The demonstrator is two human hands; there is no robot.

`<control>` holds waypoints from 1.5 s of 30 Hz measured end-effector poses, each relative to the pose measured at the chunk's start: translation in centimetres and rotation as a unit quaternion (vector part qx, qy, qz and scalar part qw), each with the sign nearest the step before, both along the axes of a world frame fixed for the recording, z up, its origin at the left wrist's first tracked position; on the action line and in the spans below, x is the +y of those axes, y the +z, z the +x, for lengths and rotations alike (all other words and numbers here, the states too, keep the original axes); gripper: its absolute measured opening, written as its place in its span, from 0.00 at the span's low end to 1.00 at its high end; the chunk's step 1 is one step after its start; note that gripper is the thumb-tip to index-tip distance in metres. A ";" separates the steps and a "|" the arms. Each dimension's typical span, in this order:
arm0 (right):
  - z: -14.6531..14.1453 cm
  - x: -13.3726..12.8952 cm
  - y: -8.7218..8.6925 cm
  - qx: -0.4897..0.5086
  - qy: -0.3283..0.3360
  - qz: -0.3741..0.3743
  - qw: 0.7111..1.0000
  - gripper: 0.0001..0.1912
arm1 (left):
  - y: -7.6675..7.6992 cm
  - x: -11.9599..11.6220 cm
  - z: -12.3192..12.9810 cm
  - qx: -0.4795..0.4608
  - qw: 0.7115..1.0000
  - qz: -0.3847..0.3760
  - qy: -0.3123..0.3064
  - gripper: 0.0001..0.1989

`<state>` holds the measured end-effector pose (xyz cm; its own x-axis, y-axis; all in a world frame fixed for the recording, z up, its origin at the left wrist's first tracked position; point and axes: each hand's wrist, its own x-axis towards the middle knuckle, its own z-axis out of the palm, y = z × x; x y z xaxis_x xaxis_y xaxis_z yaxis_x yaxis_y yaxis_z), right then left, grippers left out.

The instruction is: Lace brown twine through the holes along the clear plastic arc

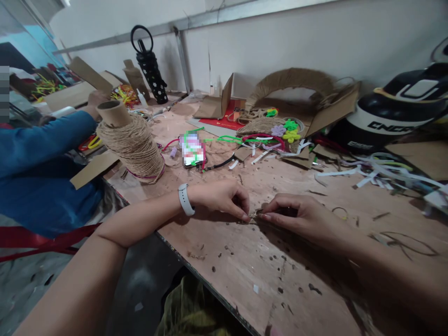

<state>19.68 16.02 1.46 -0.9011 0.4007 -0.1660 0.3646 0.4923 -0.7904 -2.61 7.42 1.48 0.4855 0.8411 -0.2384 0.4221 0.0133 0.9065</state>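
Observation:
My left hand [229, 198], with a pale watch band [185, 199] at the wrist, has thumb and fingers pinched together just above the wooden tabletop [227, 266]. Facing it, my right hand [290, 212] pinches with thumb and forefinger. Between the two sets of fingertips is a small, thin, partly shiny piece [254, 215], too small to name. Both hands seem to meet on it. A large spool of twine [131, 144] stands upright beyond my left forearm. A phone [193, 151] with a lit screen lies behind my left hand.
Crocheted flowers [285, 130], cardboard boxes [219, 102] and white strips [371, 175] crowd the back. A black-and-white jug [392, 112] stands right, a dark bottle [150, 70] back left. A co-worker's blue sleeve [52, 137] reaches in at left. The table edge [196, 275] runs nearest me.

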 end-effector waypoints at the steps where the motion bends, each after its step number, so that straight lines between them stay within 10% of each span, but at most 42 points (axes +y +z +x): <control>1: 0.0 0.0 0.0 0.001 0.002 0.000 1.000 0.18 | 0.0 0.0 0.0 0.002 1.000 0.001 0.001 0.03; 45: 0.0 -0.4 0.0 0.019 0.025 0.052 0.998 0.13 | 0.7 -0.1 -0.7 0.016 1.000 -0.019 0.001 0.08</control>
